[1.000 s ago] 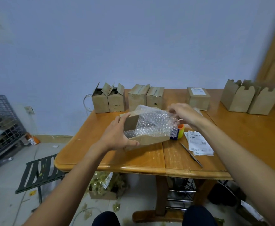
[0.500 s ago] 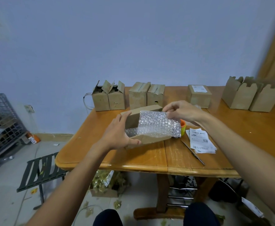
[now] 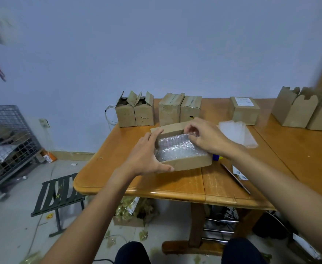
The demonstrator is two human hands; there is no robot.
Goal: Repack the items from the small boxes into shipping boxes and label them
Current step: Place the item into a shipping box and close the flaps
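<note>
1. Left hand (image 3: 146, 159) is spanning the left end of the open shipping box (image 3: 190, 163), thumb lying along the near wall and fingers reaching toward the far one, clasping the cardboard to steady it on the wooden table (image 3: 175, 187).
2. Right hand (image 3: 207, 138) is curling its fingertips over the far edge of the bubble wrap (image 3: 175, 149), pinching it and apparently tucking it down inside the box; whatever is wrapped within cannot be made out.
3. Sitting near the table's front edge, the box is well in front of the small boxes (image 3: 156, 111) lined along the wall (two with flaps up, two closed).
4. Springy wrap is looking like the main risk: if the pinch lets go before the box is closed, the padding may puff up above the walls and stop the lid seating flat.
5. Downward pressing is a second worry, since a loosened left-hand clasp could let the light box skid toward the table edge.
6. Right forearm is passing over a blue-and-yellow object (image 3: 216, 157) just beside the box, with a thin tool (image 3: 234, 178) and label papers (image 3: 239, 173) near; a careless sweep could send them to the floor.
</note>
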